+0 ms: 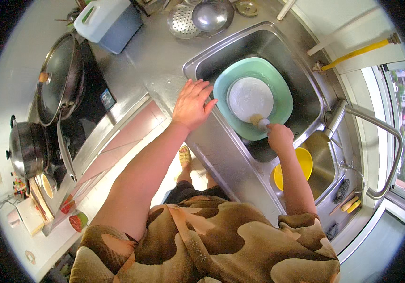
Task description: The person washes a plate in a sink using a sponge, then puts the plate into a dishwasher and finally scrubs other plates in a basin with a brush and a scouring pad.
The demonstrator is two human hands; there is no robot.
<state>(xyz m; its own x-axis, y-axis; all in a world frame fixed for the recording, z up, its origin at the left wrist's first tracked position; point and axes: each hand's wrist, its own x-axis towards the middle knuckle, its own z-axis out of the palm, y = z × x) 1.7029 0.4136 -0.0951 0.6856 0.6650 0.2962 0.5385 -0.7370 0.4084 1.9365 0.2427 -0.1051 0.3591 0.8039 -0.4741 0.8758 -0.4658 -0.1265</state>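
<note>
A pale green plastic basin stands in the larger stainless steel sink. Inside it lies a round white thing, perhaps a plate or cloudy water; I cannot tell which. My right hand grips the pale handle of a scrub brush, whose light bristles meet the white round near its lower edge. At the sink's left rim, my left hand is spread flat with its fingers apart, fingertips near the basin's rim, and holds nothing.
A yellow bowl sits in the smaller sink, by the curved faucet. A skimmer and a metal ladle lie behind the basin. To the left are a lidded wok, a lidded pot and a plastic container.
</note>
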